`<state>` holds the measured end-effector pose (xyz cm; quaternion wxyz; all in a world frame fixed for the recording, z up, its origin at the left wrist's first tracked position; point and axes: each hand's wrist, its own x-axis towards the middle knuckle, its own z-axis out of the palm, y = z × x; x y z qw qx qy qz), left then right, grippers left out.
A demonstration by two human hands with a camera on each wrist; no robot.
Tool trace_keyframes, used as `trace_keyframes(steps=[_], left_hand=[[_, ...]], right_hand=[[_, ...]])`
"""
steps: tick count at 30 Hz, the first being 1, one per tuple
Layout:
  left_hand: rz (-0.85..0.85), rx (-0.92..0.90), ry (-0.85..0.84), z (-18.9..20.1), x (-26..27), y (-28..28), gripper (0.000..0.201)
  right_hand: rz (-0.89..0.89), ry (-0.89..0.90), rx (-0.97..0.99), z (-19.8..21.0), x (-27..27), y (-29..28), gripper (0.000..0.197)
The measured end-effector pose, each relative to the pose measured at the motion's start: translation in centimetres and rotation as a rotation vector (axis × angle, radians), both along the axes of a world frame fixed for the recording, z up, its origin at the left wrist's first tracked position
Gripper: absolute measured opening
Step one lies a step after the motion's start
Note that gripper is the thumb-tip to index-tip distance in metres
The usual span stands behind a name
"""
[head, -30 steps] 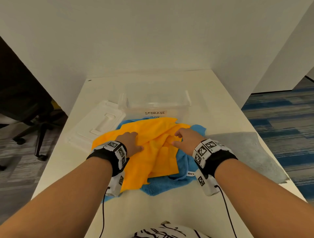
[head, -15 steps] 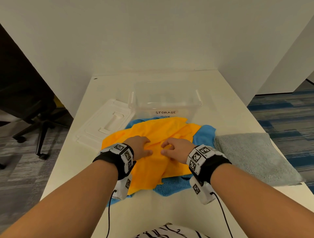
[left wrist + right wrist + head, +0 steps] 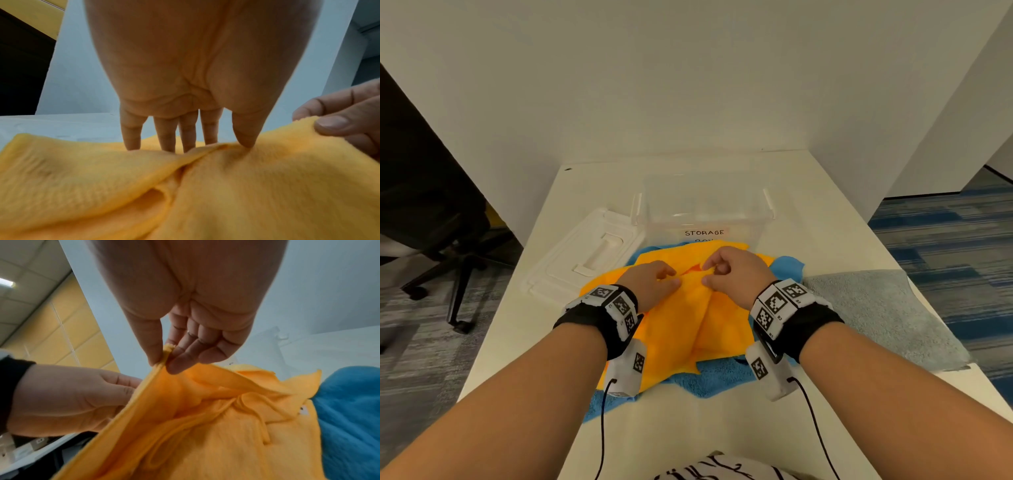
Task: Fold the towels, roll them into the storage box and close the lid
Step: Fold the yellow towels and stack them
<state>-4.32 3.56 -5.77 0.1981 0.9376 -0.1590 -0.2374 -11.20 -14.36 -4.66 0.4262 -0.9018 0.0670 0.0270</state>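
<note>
An orange towel (image 3: 681,329) lies crumpled on a blue towel (image 3: 722,375) on the white table, just in front of the clear storage box (image 3: 705,209). My left hand (image 3: 654,281) presses straight fingertips (image 3: 168,142) and thumb into the orange towel (image 3: 102,186) beside a ridge of cloth. My right hand (image 3: 729,270) pinches a raised edge of the orange towel (image 3: 205,434) between thumb and forefinger (image 3: 164,360). The blue towel (image 3: 349,410) shows at that hand's right. The box looks empty.
The box's white lid (image 3: 585,253) lies flat to the left of the box. A grey towel (image 3: 876,315) is spread at the table's right edge. White partition walls close in the back and right. An office chair (image 3: 448,240) stands on the floor at left.
Both hands have drawn together over the middle of the orange towel. My right hand has pinched up an edge of it and lifted it a little.
</note>
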Motion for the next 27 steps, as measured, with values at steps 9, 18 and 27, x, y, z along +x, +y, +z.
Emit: trace_keyframes(steps=[9,18,27], left_hand=[[0.183,-0.452,-0.265,5.8,-1.6,-4.3,0.025],[0.154,-0.745,-0.319,9.3,-4.1,-7.9,0.034],[0.224,-0.54,-0.609,9.5,-3.9,-9.8,0.004]], right_hand=[[-0.149,-0.253,0.322,5.1,0.2,-2.2,0.01],[0.008,-0.309,0.623,11.0,-0.6,-5.4,0.035],[0.058,-0.453,0.429,11.9,-1.5,-7.3,0.041]])
